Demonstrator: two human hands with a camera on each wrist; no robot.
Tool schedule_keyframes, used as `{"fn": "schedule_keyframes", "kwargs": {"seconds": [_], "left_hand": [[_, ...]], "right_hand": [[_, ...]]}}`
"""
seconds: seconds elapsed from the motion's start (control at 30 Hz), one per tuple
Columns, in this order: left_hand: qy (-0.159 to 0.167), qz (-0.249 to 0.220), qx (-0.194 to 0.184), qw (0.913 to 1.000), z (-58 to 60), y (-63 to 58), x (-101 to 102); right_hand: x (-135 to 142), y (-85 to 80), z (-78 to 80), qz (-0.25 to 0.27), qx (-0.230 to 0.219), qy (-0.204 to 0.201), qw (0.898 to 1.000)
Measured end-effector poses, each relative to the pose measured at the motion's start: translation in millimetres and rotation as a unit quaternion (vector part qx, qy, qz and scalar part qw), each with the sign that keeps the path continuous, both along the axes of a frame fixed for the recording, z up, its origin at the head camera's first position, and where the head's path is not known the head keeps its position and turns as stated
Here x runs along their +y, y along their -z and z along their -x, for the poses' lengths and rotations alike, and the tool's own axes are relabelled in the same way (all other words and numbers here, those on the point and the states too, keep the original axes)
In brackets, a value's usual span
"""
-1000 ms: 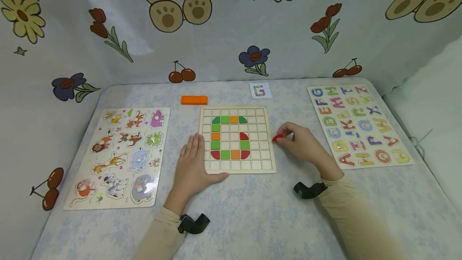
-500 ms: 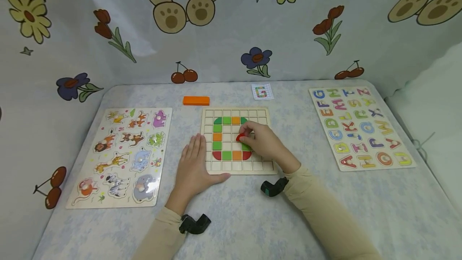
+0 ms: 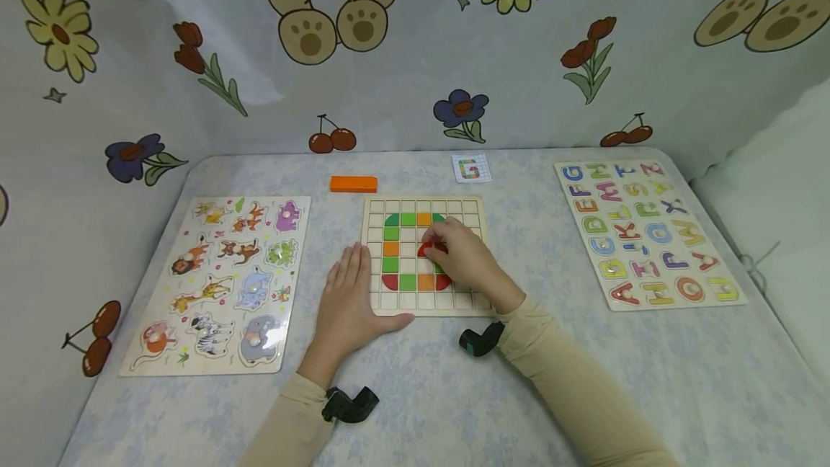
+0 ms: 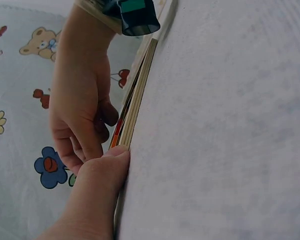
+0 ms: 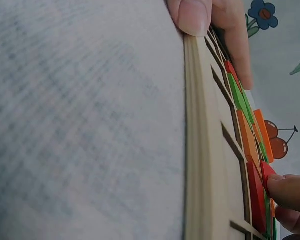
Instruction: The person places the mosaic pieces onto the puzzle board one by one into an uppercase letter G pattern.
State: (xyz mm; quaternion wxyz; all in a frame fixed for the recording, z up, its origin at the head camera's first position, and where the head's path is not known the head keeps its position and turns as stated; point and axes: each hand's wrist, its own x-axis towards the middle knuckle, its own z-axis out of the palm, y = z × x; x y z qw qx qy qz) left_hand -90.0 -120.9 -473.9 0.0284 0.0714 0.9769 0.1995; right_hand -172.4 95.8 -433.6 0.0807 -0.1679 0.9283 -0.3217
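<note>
A wooden grid board [image 3: 395,303] lies mid-table, with green, orange and red pieces set in its cells in a G-like outline. My left hand [image 3: 349,301] rests against the board's left side, fingers straight and thumb on the near edge. Over the board, my right hand [image 3: 468,258] pinches a red piece with a rounded edge [image 3: 424,249] between thumb and fingers, left of the outline's right-hand column. In the right wrist view, that red piece [image 5: 266,171] appears tilted among the pieces in the grid. My right hand covers part of the board's right side.
An animal puzzle board [image 3: 223,360] lies at the left, and a letter puzzle board [image 3: 713,294] at the right. Behind the grid stand an orange block [image 3: 353,184] and a small card [image 3: 471,168] printed with a coloured G. A patterned cloth [image 3: 389,107] hangs behind the table.
My right hand has carried the red piece leftward from beside the board to over its middle, then slightly further left. The left hand has stayed at the board's edge.
</note>
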Motion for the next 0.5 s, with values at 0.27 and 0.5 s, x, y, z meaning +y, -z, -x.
{"fn": "schedule_keyframes", "kwargs": {"seconds": [0.27, 0.5], "left_hand": [[0.000, -0.002, 0.005, 1.0000, -2.4, 2.4, -1.1], [0.000, 0.001, 0.007, 1.0000, -3.4, 5.0, -1.4]], "right_hand": [[0.5, 4.5, -5.0, -0.034, 0.018, -0.011, 0.999], [3.5, 1.1, -13.1, -0.047, 0.029, -0.024, 0.998]]}}
